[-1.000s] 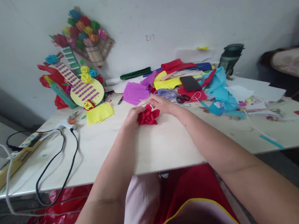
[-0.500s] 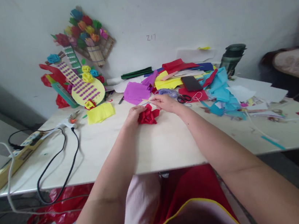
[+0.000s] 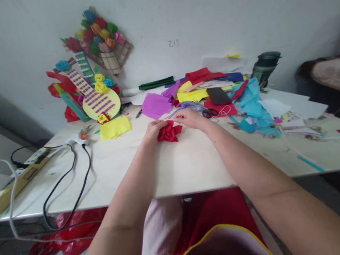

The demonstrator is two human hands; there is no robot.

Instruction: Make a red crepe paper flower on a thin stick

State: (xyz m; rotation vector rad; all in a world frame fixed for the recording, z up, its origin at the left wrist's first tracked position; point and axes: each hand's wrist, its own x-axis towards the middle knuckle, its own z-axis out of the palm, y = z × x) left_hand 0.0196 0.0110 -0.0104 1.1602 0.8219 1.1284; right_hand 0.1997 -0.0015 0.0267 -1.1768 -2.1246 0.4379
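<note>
A red crepe-paper flower (image 3: pixel 169 131) with ruffled petals is in the fingers of my left hand (image 3: pixel 155 128), which are closed on its left side just above the table. My right hand (image 3: pixel 189 118) is pinched at the flower's upper right edge, around a thin pale stick (image 3: pixel 171 120). Only a short bit of the stick shows; the rest is hidden by the fingers and the petals. Behind my right hand lie a coil of lilac cord (image 3: pixel 192 106) and black scissors (image 3: pixel 210 113).
Purple (image 3: pixel 156 105) and yellow paper (image 3: pixel 115 128), a phone (image 3: pixel 218 96) and crumpled blue paper (image 3: pixel 253 104) lie around. A guitar-shaped craft (image 3: pixel 102 104) leans at the back left. A glue gun (image 3: pixel 79 138), a power strip (image 3: pixel 23 179) and cables occupy the left. A dark bottle (image 3: pixel 265 69) stands back right.
My right hand has brought the pale stick's tip down and in against the back of the red flower; earlier it pointed up and left above it. My left hand keeps its hold.
</note>
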